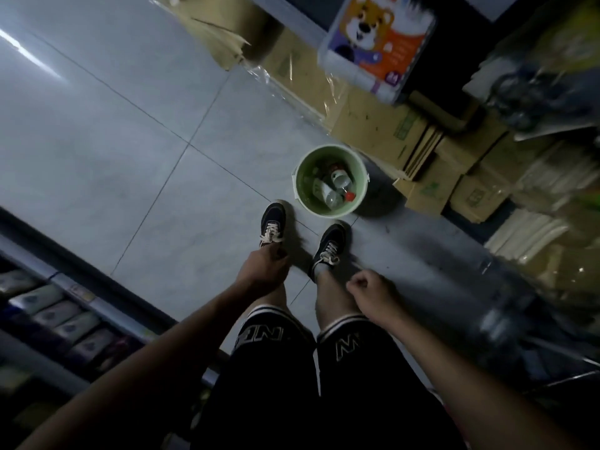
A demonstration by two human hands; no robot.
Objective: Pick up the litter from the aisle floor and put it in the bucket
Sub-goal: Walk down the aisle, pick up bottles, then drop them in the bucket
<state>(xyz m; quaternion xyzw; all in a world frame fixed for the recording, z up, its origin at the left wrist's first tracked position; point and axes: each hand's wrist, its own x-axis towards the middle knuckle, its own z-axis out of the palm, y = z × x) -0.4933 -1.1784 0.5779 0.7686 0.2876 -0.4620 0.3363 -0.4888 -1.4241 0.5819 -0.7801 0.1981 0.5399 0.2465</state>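
Note:
A pale green bucket (358, 203) stands on the grey tiled aisle floor just ahead of my feet. Inside it lie plastic bottles (339, 183), one with a red cap, and other litter. My left hand (266, 266) hangs above my left shoe with its fingers loosely curled and nothing in it. My right hand (368, 292) hangs beside my right leg, fingers curled, holding nothing. Both hands are well short of the bucket.
Flattened cardboard boxes (383, 128) and a pack with a cartoon bear (376, 43) lie along the shelf at the right. Stacked goods fill the right shelf (532, 190). A low shelf of packets (65, 319) runs along the left.

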